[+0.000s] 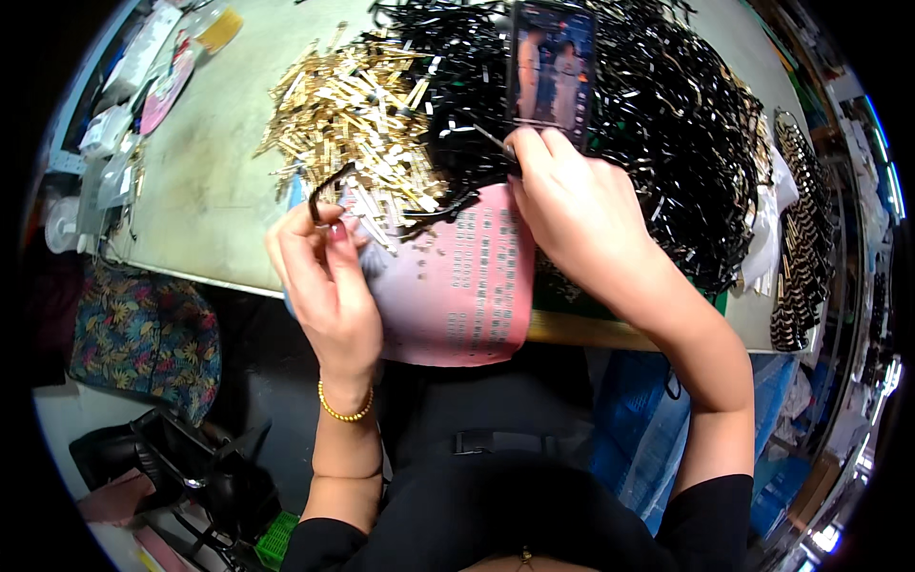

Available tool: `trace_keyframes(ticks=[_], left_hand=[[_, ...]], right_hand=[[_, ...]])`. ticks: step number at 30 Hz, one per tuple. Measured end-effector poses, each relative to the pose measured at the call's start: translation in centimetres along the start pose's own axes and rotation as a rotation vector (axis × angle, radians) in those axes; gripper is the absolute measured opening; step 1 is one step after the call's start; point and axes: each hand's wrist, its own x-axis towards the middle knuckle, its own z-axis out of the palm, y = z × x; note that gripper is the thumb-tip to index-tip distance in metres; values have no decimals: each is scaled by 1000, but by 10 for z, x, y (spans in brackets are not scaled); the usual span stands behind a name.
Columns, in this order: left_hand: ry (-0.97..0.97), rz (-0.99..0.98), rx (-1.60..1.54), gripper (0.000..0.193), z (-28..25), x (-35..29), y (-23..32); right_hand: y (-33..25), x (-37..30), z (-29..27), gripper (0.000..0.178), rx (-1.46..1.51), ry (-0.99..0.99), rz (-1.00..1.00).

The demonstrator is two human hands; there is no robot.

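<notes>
My left hand (329,267), with a gold bead bracelet on its wrist, pinches a thin black strip (317,202) that curls up above its fingers. My right hand (581,205) is closed, knuckles up, just below a phone (553,71). A thin metal rod-like thing (491,138) sticks out from its fingertips; its kind does not show. Between both hands lies a pink printed sheet (500,315) at the table's near edge. On that sheet rests another dark strip (443,214), with small dark bits beside it. Beyond my left hand spreads a heap of flat gold pieces (343,105).
A large pile of glossy black strips (667,124) covers the far and right part of the table (205,191). Rows of black-and-gold strips (801,248) hang at the right edge. A patterned cloth (143,334) and a green basket (278,539) are lower left.
</notes>
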Motion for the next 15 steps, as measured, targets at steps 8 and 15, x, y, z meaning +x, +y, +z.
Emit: trace_keyframes(ticks=[8,15], left_hand=[[-507,14,495,25,-45,44,-7],[-718,130,461,21,-39,58,-13]], right_hand=[[-12,17,-10,17,-85,-76,-46],[3,-47,-60,26,676,-211,174]])
